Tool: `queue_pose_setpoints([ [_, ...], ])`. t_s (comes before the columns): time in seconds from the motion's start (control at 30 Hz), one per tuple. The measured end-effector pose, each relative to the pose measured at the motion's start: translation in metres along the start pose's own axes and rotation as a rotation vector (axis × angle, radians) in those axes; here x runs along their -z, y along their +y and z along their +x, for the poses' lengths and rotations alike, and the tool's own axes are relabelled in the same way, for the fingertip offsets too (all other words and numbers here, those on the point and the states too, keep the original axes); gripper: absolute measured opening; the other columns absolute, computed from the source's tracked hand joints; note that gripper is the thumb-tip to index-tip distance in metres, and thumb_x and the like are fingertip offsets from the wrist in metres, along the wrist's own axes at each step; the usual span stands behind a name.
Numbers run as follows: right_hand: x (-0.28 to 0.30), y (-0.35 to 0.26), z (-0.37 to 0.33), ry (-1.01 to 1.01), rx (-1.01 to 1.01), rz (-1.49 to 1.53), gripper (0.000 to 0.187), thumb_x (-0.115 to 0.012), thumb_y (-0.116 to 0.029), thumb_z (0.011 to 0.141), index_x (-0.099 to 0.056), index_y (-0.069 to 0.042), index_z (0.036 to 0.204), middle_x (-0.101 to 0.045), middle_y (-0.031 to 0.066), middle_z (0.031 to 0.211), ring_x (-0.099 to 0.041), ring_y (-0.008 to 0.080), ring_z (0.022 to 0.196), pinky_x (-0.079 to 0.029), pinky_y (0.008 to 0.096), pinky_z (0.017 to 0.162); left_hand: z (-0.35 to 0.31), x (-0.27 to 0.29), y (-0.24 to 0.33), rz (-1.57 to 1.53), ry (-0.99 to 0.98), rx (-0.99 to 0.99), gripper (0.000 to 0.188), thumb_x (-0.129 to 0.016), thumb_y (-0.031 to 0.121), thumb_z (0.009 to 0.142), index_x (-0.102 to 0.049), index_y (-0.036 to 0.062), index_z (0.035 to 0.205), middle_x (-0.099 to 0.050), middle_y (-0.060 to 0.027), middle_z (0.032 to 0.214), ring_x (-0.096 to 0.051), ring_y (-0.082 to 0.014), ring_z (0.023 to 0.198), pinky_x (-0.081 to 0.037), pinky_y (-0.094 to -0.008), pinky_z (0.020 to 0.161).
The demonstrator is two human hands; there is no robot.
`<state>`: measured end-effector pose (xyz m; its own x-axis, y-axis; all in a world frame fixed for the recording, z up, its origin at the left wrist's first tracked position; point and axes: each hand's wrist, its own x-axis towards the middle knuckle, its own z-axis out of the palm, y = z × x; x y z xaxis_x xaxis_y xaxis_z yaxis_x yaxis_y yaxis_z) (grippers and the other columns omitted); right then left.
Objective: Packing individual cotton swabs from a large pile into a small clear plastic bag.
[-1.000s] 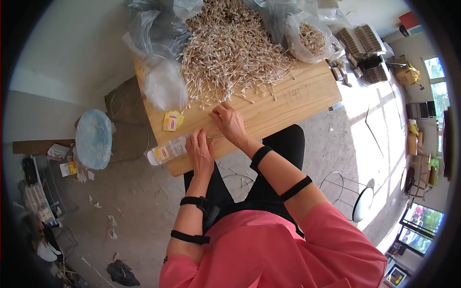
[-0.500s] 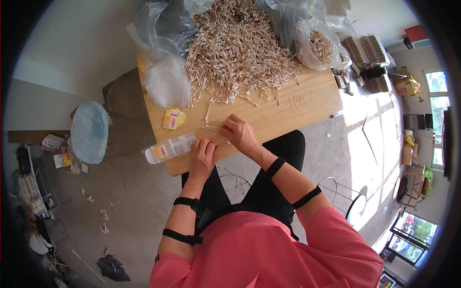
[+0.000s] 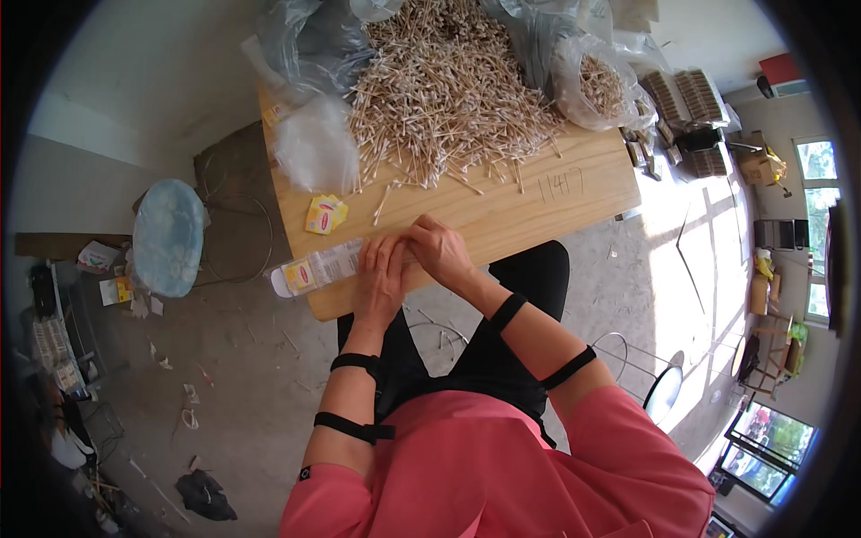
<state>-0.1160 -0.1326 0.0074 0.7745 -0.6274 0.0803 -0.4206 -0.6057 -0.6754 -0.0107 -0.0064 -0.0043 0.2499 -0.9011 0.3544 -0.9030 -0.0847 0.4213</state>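
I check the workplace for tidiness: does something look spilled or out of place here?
Yes. Swabs lie in a loose heap on the table, with strays toward the hands. Scraps litter the floor.

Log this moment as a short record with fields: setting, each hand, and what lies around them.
setting: wooden table, seen from above by a seated person
left hand: on the near end of a clear packet at the table's front edge
right hand: against the left hand, at the same packet
swab pile: large heap across the table's far half
yellow packet: lies apart, beyond the clear packet
bags: clear bag of swabs at the far right; empty clear bag at left
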Motion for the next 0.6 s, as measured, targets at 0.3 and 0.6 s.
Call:
queue_pose_setpoints([
  [0.3, 0.004, 0.003, 0.071, -0.029, 0.276, -0.246, 0.015, -0.058, -0.006, 0.083, -0.066, -0.007, 0.095, -0.062, 0.0096, 0.105, -0.064, 0.0326, 0.097, -0.053, 0.0388, 0.077, -0.003, -0.008, -0.001, 0.012, -0.043, -0.029, 0.048, -0.068, 0.012, 0.083, -0.052, 0.0068, 0.128, -0.05, -0.0094, 0.129, -0.046, -0.033, 0.124, -0.036, -0.0498, 0.111],
  [0.6, 0.02, 0.011, 0.034, -0.079, -0.08, 0.063, 0.015, -0.065, -0.017, 0.086, -0.067, -0.006, 0.095, -0.064, 0.011, 0.098, -0.063, 0.0339, 0.096, -0.052, 0.0434, 0.077, -0.005, -0.003, 0.0, 0.012, -0.083, -0.013, 0.051, -0.069, 0.012, 0.082, -0.051, 0.0076, 0.129, -0.049, -0.0088, 0.132, -0.046, -0.0326, 0.121, -0.043, -0.0456, 0.102],
])
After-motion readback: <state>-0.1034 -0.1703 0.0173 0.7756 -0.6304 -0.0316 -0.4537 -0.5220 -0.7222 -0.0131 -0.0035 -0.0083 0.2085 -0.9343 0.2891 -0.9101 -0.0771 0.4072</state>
